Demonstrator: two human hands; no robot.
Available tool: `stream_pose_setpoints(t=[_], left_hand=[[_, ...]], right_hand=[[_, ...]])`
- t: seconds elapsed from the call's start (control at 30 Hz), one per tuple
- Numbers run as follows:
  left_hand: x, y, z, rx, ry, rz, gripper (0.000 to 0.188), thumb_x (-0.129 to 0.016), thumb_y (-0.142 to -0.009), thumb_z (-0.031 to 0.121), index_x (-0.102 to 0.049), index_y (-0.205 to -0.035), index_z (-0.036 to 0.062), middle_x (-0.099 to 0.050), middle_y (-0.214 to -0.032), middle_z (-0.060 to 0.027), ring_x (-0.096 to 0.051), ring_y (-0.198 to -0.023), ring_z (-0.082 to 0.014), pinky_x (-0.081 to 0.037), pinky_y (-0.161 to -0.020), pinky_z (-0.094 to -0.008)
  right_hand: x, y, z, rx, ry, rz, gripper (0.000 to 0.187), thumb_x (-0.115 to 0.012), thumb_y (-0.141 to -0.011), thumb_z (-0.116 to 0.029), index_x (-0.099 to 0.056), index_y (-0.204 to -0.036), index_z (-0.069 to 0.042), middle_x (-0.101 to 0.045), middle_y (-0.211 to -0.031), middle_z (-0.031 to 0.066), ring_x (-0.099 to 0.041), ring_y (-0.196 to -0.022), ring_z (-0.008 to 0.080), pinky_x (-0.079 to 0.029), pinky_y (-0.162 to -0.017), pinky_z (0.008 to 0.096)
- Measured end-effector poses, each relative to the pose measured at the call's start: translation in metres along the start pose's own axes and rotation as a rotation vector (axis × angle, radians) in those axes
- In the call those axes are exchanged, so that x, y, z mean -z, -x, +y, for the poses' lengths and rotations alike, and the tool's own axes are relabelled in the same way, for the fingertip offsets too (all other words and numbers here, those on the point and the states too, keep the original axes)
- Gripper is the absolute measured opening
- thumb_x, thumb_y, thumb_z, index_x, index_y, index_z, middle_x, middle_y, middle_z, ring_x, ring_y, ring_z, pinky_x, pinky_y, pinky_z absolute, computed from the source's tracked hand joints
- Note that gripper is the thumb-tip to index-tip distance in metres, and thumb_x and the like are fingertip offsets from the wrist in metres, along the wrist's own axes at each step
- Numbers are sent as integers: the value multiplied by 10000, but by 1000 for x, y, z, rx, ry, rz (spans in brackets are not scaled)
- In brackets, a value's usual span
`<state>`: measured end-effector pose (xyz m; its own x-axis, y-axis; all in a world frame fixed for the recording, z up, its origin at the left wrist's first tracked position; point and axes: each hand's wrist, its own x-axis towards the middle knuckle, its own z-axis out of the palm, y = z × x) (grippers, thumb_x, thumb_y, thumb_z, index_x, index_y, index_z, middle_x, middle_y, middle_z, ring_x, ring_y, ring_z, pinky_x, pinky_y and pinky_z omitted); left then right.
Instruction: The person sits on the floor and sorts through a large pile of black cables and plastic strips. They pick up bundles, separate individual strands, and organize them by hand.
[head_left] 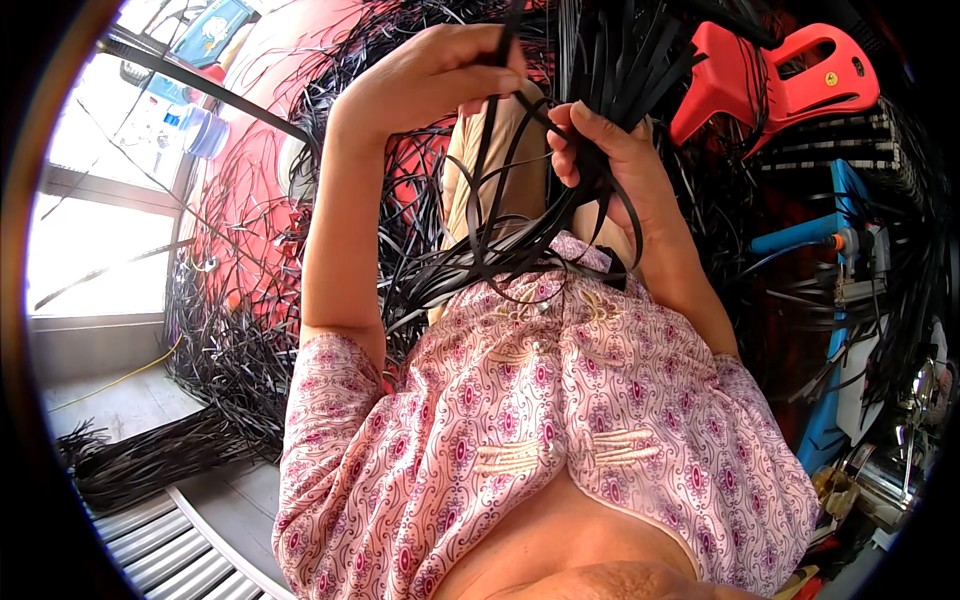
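Note:
My left hand (430, 75) is raised at the top middle, its fingers closed around a few thin black plastic strips (490, 150) that hang down toward my lap. My right hand (605, 150) sits just to the right of it, gripping a thick bundle of the same black strips (620, 50) that fans upward out of the fist. The loose ends of the strips (480, 265) trail over my pink patterned shirt (540, 420). The two hands are a few centimetres apart, joined by strips running between them.
Heaps of black strips (220, 370) cover the floor to the left and behind. A red plastic stool (780, 80) lies at the top right. A blue machine frame (830, 240) stands on the right. A bright window (90, 240) is at the left, ribbed metal sheeting (170, 550) at the bottom left.

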<state>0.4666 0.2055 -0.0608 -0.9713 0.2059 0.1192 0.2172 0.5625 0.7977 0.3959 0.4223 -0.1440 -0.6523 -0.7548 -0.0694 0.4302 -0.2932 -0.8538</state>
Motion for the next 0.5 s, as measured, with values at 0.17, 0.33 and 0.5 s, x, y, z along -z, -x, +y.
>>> stream_pose_setpoints(t=[0.17, 0.33, 0.5], left_hand=[[-9, -25, 9, -100, -108, -80, 133, -588, -936, 181, -601, -938, 48, -556, -765, 41, -499, -660, -34, -419, -565, -212], [-25, -37, 6, 16, 83, -1, 147, -651, -892, 144, -615, -965, 21, -574, -699, 26, -516, -600, -33, -413, -534, -187], [-37, -37, -5, 147, 180, 174, 154, -666, -879, 138, -655, -971, 14, -568, -673, 26, -544, -600, -42, -438, -542, -198]], right_hand=[[-6, 4, -13, -83, -34, -42, 296, -662, -899, -261, -652, -1008, 14, -666, -782, 80, -592, -547, 128, -445, -464, 248], [-3, 7, -15, -36, -19, 41, 250, -673, -884, -216, -661, -989, 10, -659, -747, 75, -566, -500, 120, -404, -428, 240], [8, -3, -4, 95, -62, 136, 214, -687, -873, -196, -666, -971, -7, -642, -734, 71, -550, -490, 115, -388, -422, 225]])
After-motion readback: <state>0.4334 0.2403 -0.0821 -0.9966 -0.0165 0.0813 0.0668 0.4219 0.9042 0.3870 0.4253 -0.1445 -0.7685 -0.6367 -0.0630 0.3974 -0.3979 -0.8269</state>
